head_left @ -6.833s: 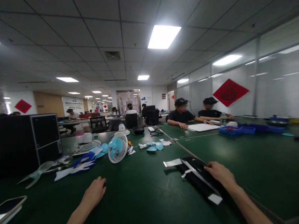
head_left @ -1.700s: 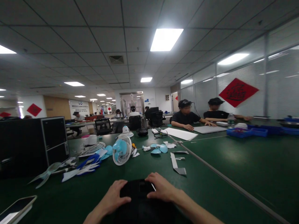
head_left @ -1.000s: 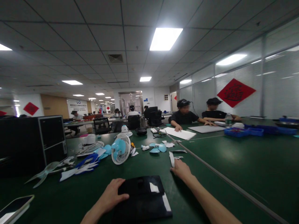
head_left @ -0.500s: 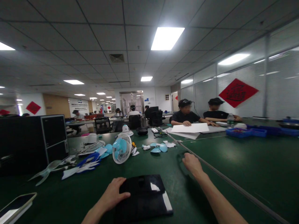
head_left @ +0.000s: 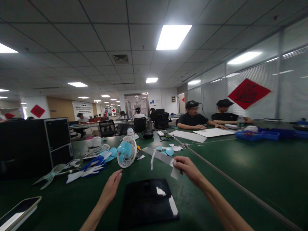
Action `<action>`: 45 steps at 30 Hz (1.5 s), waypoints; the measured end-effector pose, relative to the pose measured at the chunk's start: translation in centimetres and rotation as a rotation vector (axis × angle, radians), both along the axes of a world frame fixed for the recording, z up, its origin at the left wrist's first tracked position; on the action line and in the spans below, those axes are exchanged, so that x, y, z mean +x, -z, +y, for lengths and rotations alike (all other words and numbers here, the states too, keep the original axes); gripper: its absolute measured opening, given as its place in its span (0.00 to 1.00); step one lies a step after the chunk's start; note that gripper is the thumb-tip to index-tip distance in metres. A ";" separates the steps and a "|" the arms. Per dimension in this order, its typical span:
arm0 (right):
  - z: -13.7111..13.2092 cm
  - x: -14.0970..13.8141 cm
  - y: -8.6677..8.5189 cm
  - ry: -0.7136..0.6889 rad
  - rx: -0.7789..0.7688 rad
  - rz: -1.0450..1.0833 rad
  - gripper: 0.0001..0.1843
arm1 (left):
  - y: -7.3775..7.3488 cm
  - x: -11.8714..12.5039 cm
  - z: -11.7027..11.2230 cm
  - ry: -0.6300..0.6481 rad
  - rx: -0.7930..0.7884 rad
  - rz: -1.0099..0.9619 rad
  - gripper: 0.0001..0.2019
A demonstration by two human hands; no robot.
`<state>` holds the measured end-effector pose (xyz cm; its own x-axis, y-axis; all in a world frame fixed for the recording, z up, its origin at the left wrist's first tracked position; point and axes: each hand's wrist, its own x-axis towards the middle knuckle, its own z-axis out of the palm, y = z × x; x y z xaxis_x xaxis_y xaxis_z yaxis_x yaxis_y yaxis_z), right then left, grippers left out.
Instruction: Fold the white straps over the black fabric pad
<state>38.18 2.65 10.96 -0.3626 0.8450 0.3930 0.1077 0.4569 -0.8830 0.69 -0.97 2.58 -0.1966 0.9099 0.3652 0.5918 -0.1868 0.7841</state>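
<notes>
A folded black item with two white patches lies on the green table right before me. My right hand is raised above it and pinches the end of a long clear-and-white strip, which stretches out to the left in the air. My left hand hovers off the black item's left edge, fingers stretched out and holding nothing.
A small white fan with blue blades, loose fan grilles and blades lie at mid-left. A black computer case stands left, a phone at the near left corner. Two people sit with white sheets at the back right; blue trays further right.
My right hand picked the strip off the table and lifted it toward me. My left hand came off the black item and now hovers open beside it.
</notes>
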 end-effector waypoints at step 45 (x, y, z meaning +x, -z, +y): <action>-0.8 -3.0 4.7 -0.182 -0.230 -0.762 0.06 | -2.0 3.8 -4.8 0.372 -0.497 0.337 0.13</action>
<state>35.21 1.88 6.23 -0.5999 0.7765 -0.1930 0.6581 0.3416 -0.6710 4.51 -5.74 4.62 0.2103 0.9696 -0.1250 0.7839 -0.0909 0.6142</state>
